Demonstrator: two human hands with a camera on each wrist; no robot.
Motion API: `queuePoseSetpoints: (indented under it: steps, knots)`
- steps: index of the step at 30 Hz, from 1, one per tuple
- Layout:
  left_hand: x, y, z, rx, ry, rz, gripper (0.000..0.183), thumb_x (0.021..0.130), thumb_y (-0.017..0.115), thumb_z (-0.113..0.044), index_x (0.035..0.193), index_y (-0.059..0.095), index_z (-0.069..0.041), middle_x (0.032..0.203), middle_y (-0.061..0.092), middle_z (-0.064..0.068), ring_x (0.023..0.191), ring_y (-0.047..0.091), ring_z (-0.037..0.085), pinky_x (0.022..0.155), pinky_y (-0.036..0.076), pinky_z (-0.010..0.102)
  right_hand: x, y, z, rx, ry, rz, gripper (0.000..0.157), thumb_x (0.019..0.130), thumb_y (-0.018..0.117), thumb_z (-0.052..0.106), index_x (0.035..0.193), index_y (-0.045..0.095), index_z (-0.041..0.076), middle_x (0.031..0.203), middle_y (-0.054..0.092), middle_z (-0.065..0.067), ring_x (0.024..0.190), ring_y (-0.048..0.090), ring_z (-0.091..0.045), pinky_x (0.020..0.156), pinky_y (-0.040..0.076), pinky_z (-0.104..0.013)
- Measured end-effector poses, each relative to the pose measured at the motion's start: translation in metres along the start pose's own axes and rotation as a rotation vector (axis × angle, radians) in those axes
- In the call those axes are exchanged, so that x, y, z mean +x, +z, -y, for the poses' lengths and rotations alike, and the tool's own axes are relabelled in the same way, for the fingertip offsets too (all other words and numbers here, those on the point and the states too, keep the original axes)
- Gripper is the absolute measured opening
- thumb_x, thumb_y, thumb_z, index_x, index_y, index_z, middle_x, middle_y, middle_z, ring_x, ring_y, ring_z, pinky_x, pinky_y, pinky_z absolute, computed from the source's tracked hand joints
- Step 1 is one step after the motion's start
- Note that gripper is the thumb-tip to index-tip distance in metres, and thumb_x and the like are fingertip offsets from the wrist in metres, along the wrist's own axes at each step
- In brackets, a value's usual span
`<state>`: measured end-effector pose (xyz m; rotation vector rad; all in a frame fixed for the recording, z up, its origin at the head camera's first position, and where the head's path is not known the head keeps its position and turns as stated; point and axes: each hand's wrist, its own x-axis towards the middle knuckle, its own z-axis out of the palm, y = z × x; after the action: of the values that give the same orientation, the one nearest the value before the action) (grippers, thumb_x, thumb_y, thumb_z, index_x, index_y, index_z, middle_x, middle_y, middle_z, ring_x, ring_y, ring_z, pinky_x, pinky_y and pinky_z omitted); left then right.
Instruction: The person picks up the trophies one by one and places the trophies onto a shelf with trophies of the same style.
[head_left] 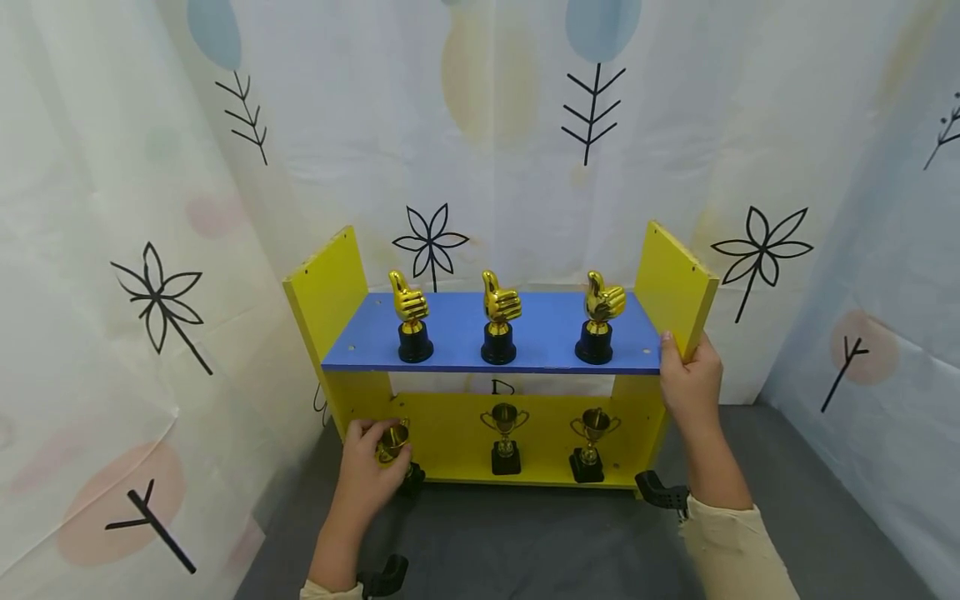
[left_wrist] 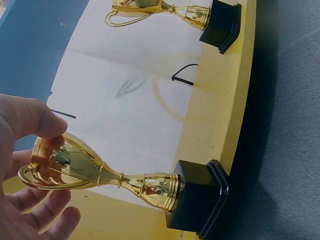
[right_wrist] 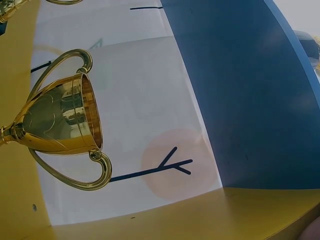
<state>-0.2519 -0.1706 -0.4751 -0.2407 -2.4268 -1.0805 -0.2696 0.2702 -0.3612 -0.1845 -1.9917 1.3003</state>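
Note:
My left hand (head_left: 371, 467) pinches a gold trophy cup (left_wrist: 75, 165) around its bowl, with the thumb near the rim and the other fingers behind. The cup's black base (left_wrist: 197, 197) is at the front edge of the lower yellow shelf (head_left: 450, 433), at its left end. My right hand (head_left: 692, 383) grips the front edge of the right yellow side panel (head_left: 675, 283), just beside the blue shelf (head_left: 457, 329). Two more trophy cups stand on the lower shelf, one in the middle (head_left: 505, 421) and one at right (head_left: 592, 429).
On the blue shelf stand three gold thumbs-up trophies, at left (head_left: 409, 304), middle (head_left: 500, 308) and right (head_left: 602, 308). A left yellow side panel (head_left: 330, 283) closes the other end. Grey cloth (head_left: 525, 542) lies in front, and a patterned white curtain (head_left: 337, 125) hangs behind.

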Motion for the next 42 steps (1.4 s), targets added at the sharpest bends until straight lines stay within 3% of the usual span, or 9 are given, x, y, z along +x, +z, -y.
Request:
queuePoseSetpoints:
  steps: [6,14,23,30,37,42]
  knots:
    - [-0.001,0.000,-0.002,0.006,0.013,-0.019,0.042,0.091,0.081,-0.010,0.132,0.072,-0.006,0.120,0.055,0.014,0.097,0.052,0.021,0.082,0.046,0.041,0.001,0.000,0.001,-0.017,0.022,0.001,0.043,0.112,0.052,0.034,0.138,0.060,0.001,0.125,0.070,-0.019,0.094,0.065,-0.019,0.074,0.046,-0.009]
    - [-0.002,-0.001,-0.004,-0.017,0.004,-0.024,0.051,0.091,0.081,-0.009,0.139,0.065,-0.002,0.130,0.060,0.018,0.114,0.062,0.036,0.094,0.054,0.056,0.001,0.000,-0.001,-0.018,0.016,0.008,0.043,0.112,0.052,0.033,0.139,0.060,0.001,0.126,0.070,-0.019,0.093,0.065,-0.017,0.073,0.047,-0.009]
    - [-0.002,0.007,-0.002,-0.017,0.067,-0.106,0.054,0.082,0.091,-0.010,0.129,0.069,0.001,0.118,0.063,0.016,0.102,0.065,0.030,0.086,0.057,0.053,0.000,0.000,0.000,-0.011,0.000,-0.004,0.042,0.111,0.053,0.033,0.135,0.061,-0.001,0.120,0.069,-0.020,0.086,0.061,-0.007,0.071,0.046,-0.008]
    - [-0.002,0.008,-0.001,-0.099,-0.005,-0.117,0.064,0.082,0.090,-0.005,0.138,0.060,0.002,0.123,0.070,0.020,0.111,0.070,0.035,0.094,0.060,0.054,0.000,0.001,-0.002,-0.004,-0.009,-0.012,0.040,0.111,0.054,0.031,0.132,0.062,-0.002,0.117,0.069,-0.020,0.082,0.058,-0.004,0.069,0.045,-0.009]
    - [0.001,0.013,-0.001,-0.190,-0.049,-0.121,0.052,0.083,0.088,-0.002,0.130,0.066,0.003,0.126,0.071,0.020,0.113,0.072,0.035,0.094,0.062,0.050,0.000,0.002,0.000,-0.013,0.006,-0.014,0.041,0.111,0.053,0.031,0.134,0.061,-0.001,0.124,0.070,-0.018,0.092,0.063,-0.010,0.076,0.046,-0.009]
    - [0.002,0.015,0.000,-0.231,-0.096,-0.098,0.048,0.085,0.086,-0.003,0.129,0.067,0.000,0.126,0.071,0.019,0.113,0.072,0.036,0.097,0.061,0.054,0.001,0.002,-0.002,-0.004,-0.034,-0.031,0.037,0.110,0.055,0.028,0.127,0.063,-0.004,0.112,0.070,-0.020,0.082,0.060,-0.002,0.070,0.045,-0.008]
